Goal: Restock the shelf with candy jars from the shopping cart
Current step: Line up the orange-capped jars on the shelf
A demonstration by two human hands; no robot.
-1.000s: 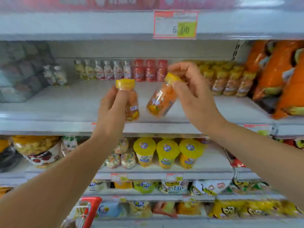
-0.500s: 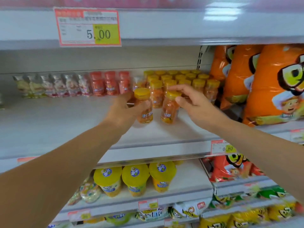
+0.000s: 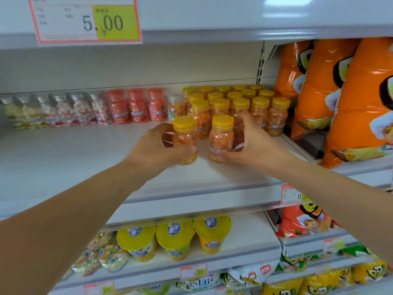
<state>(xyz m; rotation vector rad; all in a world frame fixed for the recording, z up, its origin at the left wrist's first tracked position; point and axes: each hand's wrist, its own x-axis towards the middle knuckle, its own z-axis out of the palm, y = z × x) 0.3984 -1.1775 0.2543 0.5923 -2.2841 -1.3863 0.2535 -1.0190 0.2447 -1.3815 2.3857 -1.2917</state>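
Two yellow-lidded candy jars are being held upright low over the shelf, one in each hand, and I judge the restocking to be well under way but not finished. Several rows of stocked jars of the same kind are already standing in a tight block at twelve to one o'clock of the held pair. The left jar and the right jar are sitting side by side just in front of that block, near each other but not touching. Whether their bases are resting on the shelf board or hanging just above it I cannot tell.

Neither jar is being let go yet, so this pair is not placed. The shopping cart is not showing, so how many jars are waiting cannot be told. Bare board is lying open from seven to nine o'clock of the pair.

The left hand is reaching in from seven o'clock, its thumb pressing the jar's near face low down and its fingers curling behind. The right hand is coming in from four o'clock, fingers wrapping the far side of its jar, thumb tucked at the base. Red-lidded jars are standing at ten o'clock and orange snack bags at two o'clock.
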